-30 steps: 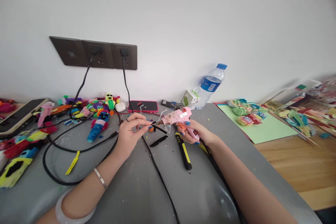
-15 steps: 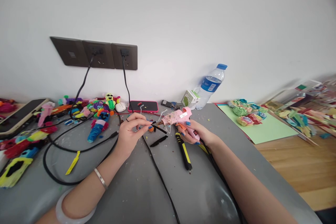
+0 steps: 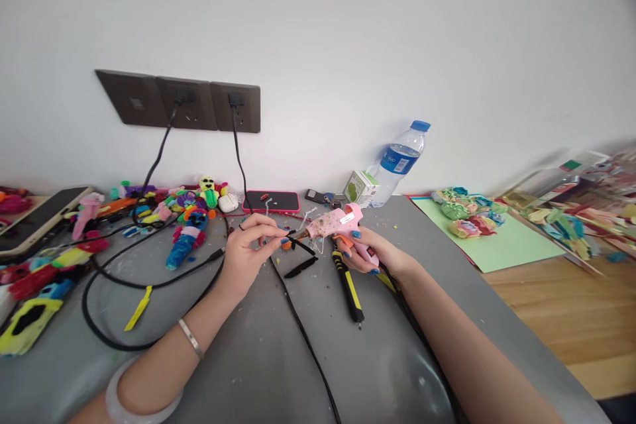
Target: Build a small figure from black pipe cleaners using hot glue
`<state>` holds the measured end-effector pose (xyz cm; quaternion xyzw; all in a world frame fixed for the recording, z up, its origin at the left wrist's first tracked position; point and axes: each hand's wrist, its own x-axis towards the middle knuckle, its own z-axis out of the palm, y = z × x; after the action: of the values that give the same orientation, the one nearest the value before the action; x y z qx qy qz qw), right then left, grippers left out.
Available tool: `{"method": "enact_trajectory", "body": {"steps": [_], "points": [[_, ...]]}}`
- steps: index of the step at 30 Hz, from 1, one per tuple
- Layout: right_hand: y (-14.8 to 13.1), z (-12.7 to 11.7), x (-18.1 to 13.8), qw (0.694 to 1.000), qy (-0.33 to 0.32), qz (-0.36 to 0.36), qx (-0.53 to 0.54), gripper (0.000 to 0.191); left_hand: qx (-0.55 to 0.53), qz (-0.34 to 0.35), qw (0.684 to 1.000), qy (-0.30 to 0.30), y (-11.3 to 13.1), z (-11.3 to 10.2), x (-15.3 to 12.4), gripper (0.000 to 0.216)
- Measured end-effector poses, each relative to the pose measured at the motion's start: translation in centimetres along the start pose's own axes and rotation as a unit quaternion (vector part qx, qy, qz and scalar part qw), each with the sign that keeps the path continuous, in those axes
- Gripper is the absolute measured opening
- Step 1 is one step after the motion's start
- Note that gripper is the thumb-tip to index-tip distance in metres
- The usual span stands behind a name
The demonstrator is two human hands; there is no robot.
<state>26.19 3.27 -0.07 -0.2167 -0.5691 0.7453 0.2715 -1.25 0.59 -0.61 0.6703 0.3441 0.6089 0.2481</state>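
Observation:
In a pinch between thumb and forefinger, my left hand (image 3: 248,253) holds a thin black pipe cleaner (image 3: 303,247). My right hand (image 3: 382,253) is wrapped round a pink glue gun (image 3: 332,222), with fingers near its orange trigger. The gun's metal nozzle points left and meets or nearly meets the black strip close to my left fingertips; I cannot tell whether they touch. Strands of dried glue hang from the gun. Below lies another black fuzzy piece (image 3: 299,268). A tool with a black and yellow handle (image 3: 349,288) lies under the gun, its head hidden.
Colourful pipe-cleaner figures (image 3: 189,238) crowd the left side by a black cable (image 3: 94,305). A phone (image 3: 271,201), a small box (image 3: 362,187) and a water bottle (image 3: 397,165) stand along the wall. Paper flowers (image 3: 467,212) rest on green paper (image 3: 517,245) at right.
The free end of the black pipe cleaner has dipped slightly. Both hands and the glue gun stay almost in place.

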Motion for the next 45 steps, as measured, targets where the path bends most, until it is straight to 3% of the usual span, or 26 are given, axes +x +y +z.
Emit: {"method": "enact_trajectory", "body": {"steps": [35,45], "points": [[0.28,-0.76,-0.09,0.999,-0.016,0.019,0.020,0.038,-0.009,-0.016,1.000,0.009,0.10,0.15,0.00,0.007],[0.04,-0.69,-0.17,0.999,0.012,0.019,0.029,0.040,-0.004,-0.013,1.000,0.005,0.30,0.10,0.07,0.008]]}}
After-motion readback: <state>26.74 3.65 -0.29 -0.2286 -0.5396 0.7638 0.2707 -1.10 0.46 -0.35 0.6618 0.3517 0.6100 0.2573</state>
